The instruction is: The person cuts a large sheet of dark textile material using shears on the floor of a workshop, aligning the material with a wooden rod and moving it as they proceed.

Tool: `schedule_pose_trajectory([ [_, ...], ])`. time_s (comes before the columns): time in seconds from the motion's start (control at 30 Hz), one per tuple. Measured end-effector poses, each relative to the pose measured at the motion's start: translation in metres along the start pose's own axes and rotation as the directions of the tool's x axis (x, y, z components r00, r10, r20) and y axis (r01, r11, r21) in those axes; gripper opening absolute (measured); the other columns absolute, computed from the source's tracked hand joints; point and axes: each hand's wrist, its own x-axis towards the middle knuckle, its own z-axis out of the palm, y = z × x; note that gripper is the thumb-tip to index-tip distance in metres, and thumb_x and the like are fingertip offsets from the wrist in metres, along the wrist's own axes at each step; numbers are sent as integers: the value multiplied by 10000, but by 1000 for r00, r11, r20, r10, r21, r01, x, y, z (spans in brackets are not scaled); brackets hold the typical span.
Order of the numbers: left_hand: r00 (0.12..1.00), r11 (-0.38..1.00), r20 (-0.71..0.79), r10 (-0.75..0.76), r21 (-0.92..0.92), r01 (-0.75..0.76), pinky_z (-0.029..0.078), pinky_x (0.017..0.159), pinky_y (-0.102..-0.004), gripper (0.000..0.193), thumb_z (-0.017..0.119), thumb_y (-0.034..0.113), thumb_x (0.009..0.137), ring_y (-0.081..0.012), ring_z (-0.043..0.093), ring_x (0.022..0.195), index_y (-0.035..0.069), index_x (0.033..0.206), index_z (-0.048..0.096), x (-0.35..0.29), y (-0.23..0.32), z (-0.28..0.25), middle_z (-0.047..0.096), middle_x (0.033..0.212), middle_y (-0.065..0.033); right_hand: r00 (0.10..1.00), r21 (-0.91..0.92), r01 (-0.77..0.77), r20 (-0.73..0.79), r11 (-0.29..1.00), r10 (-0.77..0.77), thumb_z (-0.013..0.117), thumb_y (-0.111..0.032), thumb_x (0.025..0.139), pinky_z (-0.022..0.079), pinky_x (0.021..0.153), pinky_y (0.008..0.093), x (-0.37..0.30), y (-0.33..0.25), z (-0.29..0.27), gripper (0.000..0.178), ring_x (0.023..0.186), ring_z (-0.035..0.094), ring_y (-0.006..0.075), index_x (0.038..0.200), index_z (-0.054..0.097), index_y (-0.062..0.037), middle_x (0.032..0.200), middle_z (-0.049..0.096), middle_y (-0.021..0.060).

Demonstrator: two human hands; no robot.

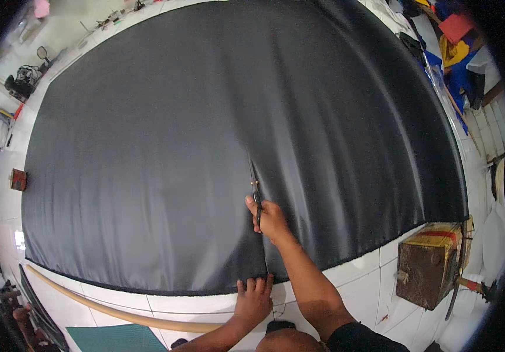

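A large black sheet [147, 135] with a soft sheen, like leatherette, lies spread over the white tiled floor. My right hand [271, 220] is closed around the handles of a pair of scissors [253, 183], whose blades point away from me at the sheet's middle. Behind the scissors a cut line runs back to the near edge. At that edge, beside the start of the cut, my left hand [254, 303] lies with its fingertips spread on the material. Shallow folds ripple across the sheet right of the scissors.
A worn brown block [425, 270] stands at the sheet's near right corner, with a hammer [472, 285] beside it. A small reddish block [18, 180] sits at the left edge. A long tan strip [117, 314] and a green mat [114, 339] lie near left. Coloured cloths [455, 44] pile up far right.
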Motion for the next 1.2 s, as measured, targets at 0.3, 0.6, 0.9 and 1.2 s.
schedule_pose_trajectory([
  [0.3,999,998,-36,35,57,-33,390,967,-629,675,629,321,779,-360,514,1015,78,1389,474,0,-3,4,516,1046,-151,997,-79,52,-57,995,-57,569,-640,882,466,524,392,48,-24,9,658,492,580,227,630,567,-32,540,540,84],
  [0.6,1000,1000,16,12,23,-12,390,988,-624,677,616,272,801,-344,508,1090,83,1427,442,0,-2,3,523,1111,-142,997,-167,44,-58,985,-54,569,-644,877,484,557,391,81,-39,5,687,533,615,247,702,604,19,605,602,124],
  [0.9,997,995,74,0,-100,7,377,1008,-588,712,674,350,799,-372,515,1060,82,1413,432,4,-7,-13,526,1075,-170,985,86,-38,172,996,23,621,-587,883,433,494,289,64,-42,-14,545,516,529,129,770,541,-60,608,518,31],
  [1.2,814,912,-417,-403,-260,318,207,1097,-656,827,752,451,766,-460,365,1289,62,1412,411,99,-57,-39,397,1378,-255,999,228,11,36,974,-20,636,-472,923,422,501,263,-29,28,-49,418,527,510,110,847,555,-69,625,511,0],
])
